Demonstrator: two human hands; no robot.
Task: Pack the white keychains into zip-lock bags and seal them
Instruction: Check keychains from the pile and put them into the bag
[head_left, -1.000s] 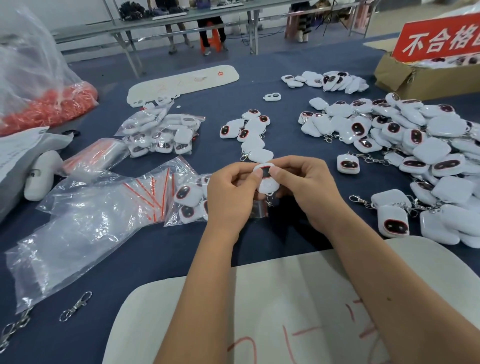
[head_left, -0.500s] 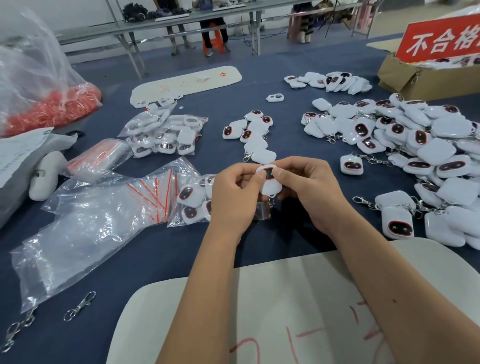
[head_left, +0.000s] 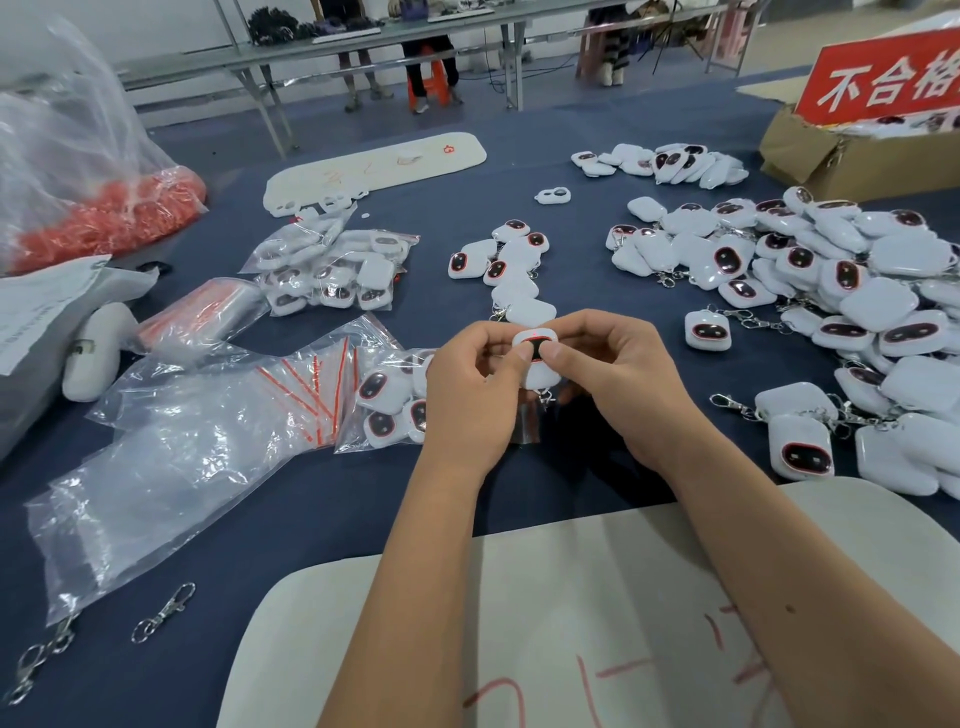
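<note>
Compared with a second ago, little differs: both hands remain together over the blue counter (head_left: 322, 499), pinching the same white keychain (head_left: 540, 370). The view has drifted slightly, so the piles sit a touch lower and further right. The keychain's dark face, earlier mostly covered, now shows a red outline and a small red dot between the thumbs.

The left hand (head_left: 470, 397) curls its fingers round the keychain's left edge with the thumb pressed on the face; the right hand (head_left: 621, 387) grips the right edge, its thumb beside the other. The keychain's metal clasp hangs below, half hidden by the palms.

Under the hands a small clear zip-lock bag (head_left: 524, 428) is barely visible; whether it touches them cannot be told. To the left lie a filled bag of keychains (head_left: 387, 402) and a loose heap of empty bags (head_left: 208, 415). The big pile of loose keychains (head_left: 852, 291) runs off the right edge. The red sign (head_left: 883, 78) on the cardboard box (head_left: 810, 156) is cut off.
</note>
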